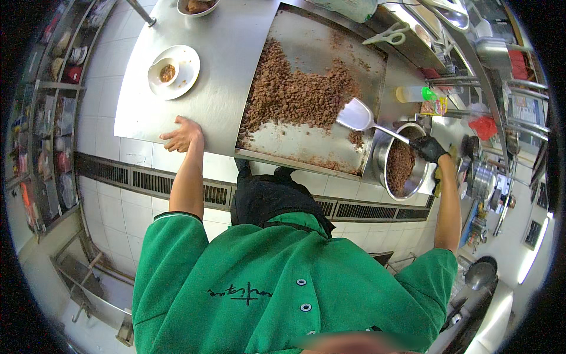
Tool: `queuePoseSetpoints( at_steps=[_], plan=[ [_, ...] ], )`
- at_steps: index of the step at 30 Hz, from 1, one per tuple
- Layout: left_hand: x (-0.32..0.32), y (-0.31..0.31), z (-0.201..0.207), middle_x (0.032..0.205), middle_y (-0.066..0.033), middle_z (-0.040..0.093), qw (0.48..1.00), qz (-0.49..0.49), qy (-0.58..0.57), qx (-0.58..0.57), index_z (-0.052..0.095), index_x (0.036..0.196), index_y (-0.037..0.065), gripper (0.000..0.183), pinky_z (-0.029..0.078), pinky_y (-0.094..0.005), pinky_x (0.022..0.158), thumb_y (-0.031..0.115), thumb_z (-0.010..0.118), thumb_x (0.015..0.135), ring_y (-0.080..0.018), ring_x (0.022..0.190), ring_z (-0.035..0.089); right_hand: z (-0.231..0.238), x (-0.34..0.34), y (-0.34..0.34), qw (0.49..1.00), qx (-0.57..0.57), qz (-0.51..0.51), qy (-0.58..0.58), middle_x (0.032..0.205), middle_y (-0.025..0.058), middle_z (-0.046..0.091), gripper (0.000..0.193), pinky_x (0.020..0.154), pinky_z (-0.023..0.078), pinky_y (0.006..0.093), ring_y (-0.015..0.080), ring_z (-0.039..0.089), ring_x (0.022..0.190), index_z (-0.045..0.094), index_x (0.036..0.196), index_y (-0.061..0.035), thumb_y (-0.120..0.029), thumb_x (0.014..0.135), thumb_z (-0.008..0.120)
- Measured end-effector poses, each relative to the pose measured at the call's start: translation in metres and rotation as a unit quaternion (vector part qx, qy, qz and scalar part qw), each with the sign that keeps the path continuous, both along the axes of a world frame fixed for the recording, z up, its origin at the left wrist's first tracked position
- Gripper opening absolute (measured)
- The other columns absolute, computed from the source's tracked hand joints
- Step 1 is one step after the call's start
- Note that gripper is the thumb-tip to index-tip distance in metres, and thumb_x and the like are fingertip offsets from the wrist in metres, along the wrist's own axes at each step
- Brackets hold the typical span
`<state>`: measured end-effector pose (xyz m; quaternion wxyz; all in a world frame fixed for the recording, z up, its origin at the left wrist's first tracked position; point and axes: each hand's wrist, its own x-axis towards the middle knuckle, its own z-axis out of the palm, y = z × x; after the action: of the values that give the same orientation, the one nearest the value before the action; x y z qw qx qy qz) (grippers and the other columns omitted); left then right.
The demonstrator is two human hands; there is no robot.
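My right hand [429,148], in a black glove, is closed round the handle of a metal spatula [355,115]. The spatula's broad blade lies at the right edge of a heap of crumbled brown meat [300,91]. That heap spreads over a flat metal griddle [292,141] set in the counter. Beneath the spatula's handle stands a round metal pot [416,172], partly filled with the same brown crumbles. Bare and with fingers apart, my left hand [184,134] rests at the counter's near edge, left of the griddle, holding nothing.
On the steel counter [221,71] sit a white plate [188,65] with a small cup [168,73] and, farther back, a white bowl [197,7]. Scissors [389,36] lie at the griddle's far right corner. A green-capped bottle [415,94] stands beyond the pot.
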<state>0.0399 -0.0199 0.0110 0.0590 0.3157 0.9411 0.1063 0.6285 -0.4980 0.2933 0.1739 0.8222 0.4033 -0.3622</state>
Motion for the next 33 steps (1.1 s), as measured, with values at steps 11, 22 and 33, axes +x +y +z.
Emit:
queuePoseSetpoints(
  at_steps=[11, 22, 33],
  plan=[
    [0.002, -0.001, 0.01, 0.126, -0.027, 0.043, 1.0, -0.008, -0.022, -0.002, 0.029, 0.151, -0.002, 0.084, 0.054, -0.0489, 0.088, 0.053, 0.052, 0.091, -0.0378, 0.112, 0.051, -0.152, -0.11, 0.079, 0.976, 0.126, -0.123, 0.13, 0.089, 0.0146, 0.072, 0.046, 0.078, 0.054, 0.0423, 0.0257, 0.066, 0.072, 0.074, 0.122, -0.0108, -0.047, 0.107, 0.049],
    [0.003, 0.0, 0.006, 0.124, -0.0256, 0.044, 1.0, 0.009, -0.006, -0.001, 0.031, 0.15, 0.0, 0.082, 0.055, -0.0479, 0.086, 0.055, 0.053, 0.092, -0.0373, 0.112, 0.051, -0.211, -0.249, 0.036, 0.835, 0.346, -0.381, 0.194, 0.07, 0.0018, 0.065, 0.031, 0.057, 0.045, 0.0318, 0.0106, 0.055, 0.06, 0.08, 0.11, -0.0072, -0.034, 0.101, 0.069],
    [0.003, 0.004, -0.007, 0.122, -0.0233, 0.047, 0.999, 0.024, 0.04, -0.006, 0.038, 0.149, 0.002, 0.082, 0.052, -0.0486, 0.083, 0.057, 0.051, 0.09, -0.0358, 0.111, 0.052, -0.139, -0.304, -0.012, 0.768, 0.364, -0.496, 0.18, 0.071, -0.0033, 0.062, 0.026, 0.054, 0.042, 0.0275, 0.0065, 0.052, 0.06, 0.08, 0.11, -0.0057, -0.028, 0.1, 0.071]
  ],
)
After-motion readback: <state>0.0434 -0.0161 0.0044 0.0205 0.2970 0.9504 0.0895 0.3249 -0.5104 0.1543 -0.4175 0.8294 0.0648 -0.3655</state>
